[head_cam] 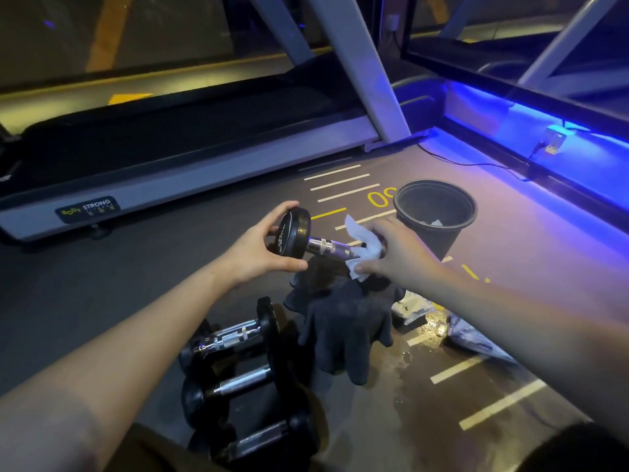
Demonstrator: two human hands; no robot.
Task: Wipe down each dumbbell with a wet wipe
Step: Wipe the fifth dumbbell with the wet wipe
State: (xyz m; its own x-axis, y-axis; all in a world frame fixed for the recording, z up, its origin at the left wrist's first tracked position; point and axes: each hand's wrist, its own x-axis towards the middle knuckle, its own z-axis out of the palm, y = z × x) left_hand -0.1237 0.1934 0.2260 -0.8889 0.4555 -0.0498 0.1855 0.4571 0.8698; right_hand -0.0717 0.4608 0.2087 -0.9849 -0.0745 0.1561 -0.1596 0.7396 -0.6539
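A black dumbbell (299, 238) with a chrome handle is held in the air above the floor. My left hand (262, 248) grips its near black end between thumb and fingers. My right hand (396, 248) holds a white wet wipe (362, 247) wrapped around the far part of the handle; the dumbbell's far end is hidden behind the wipe and hand. Three more black dumbbells lie on the floor below: one (238, 337), one (238, 384) and one (258, 441) nearest me.
A dark cloth (347, 321) lies crumpled on the floor under the held dumbbell. A black bin (435, 212) stands just beyond my right hand. A wipe packet (476, 338) and a wet patch (418, 379) lie at right. A treadmill (163, 158) runs along the left.
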